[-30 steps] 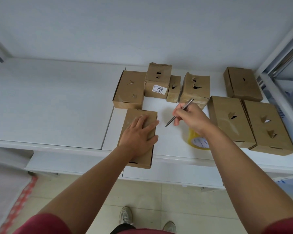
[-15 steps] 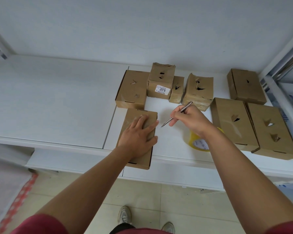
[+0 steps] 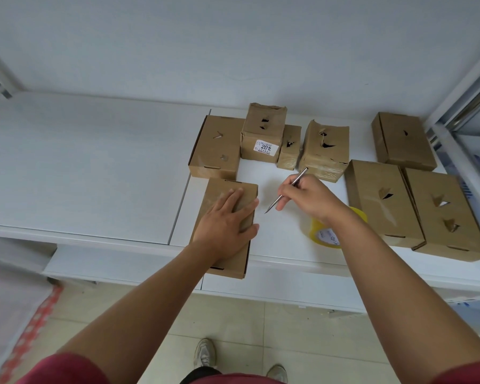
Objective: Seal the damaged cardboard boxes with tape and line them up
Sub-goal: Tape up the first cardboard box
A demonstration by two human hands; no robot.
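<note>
A thin metal blade [image 3: 286, 190] is pinched in the curled fingers of the right hand [image 3: 306, 195], its tip aimed toward 7 o'clock above the white shelf [image 3: 94, 176]. The straight, spread fingers of the left hand [image 3: 224, 224] are pressed flat on the nearest box [image 3: 240, 261]. A yellow tape roll [image 3: 326, 235] is partly hidden at 4 o'clock of the right wrist. The other boxes [image 3: 383, 200] are spread from 11 to 3 o'clock.

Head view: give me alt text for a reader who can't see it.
A person's left hand presses flat on a cardboard box at the front edge of a white table, while the right hand holds a thin metal tool pointed toward it. Seven more boxes, most torn open, sit behind and right, beside a yellow tape roll.
</note>
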